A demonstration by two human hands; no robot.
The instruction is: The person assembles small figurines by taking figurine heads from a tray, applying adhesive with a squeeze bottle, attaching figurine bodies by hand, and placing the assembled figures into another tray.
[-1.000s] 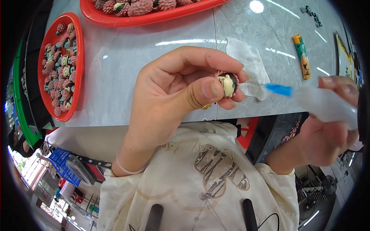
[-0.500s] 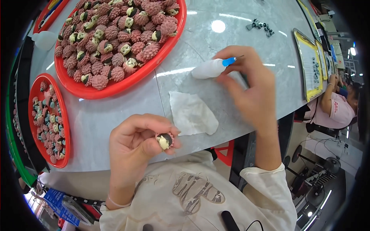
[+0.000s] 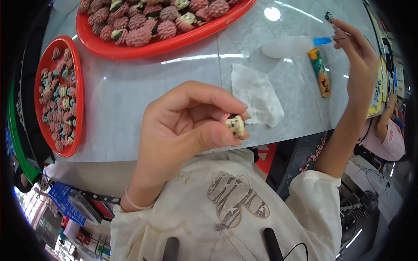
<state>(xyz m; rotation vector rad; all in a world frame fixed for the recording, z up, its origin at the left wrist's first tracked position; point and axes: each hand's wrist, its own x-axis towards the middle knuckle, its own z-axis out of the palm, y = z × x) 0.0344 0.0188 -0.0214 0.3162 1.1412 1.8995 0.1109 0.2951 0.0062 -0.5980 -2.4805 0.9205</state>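
Between the thumb and fingers of my left hand (image 3: 183,126) is a small figurine head (image 3: 235,125) with a cream face, dark hair and a pink ridged part behind. My right hand (image 3: 359,54) reaches to the far right. Its fingers stretch out at a group of tiny dark parts (image 3: 328,17), which they partly cover. Beside that hand lies a white squeeze bottle (image 3: 287,47) with a blue needle tip. An orange and green tube (image 3: 320,73) lies just nearer. A white cloth (image 3: 257,95) rests on the table beyond my left hand.
A large red tray (image 3: 143,51) heaped with pink ridged pieces stands at the far left. A smaller red tray (image 3: 81,102) of similar pieces is at the left edge. Another person in pink (image 3: 385,137) sits at the right. The table (image 3: 126,113) has its near edge by my body.
My right hand has let go of the squeeze bottle and moved to the tiny dark parts. The tube has come into sight. My left hand has turned the figurine head and the view has shifted.
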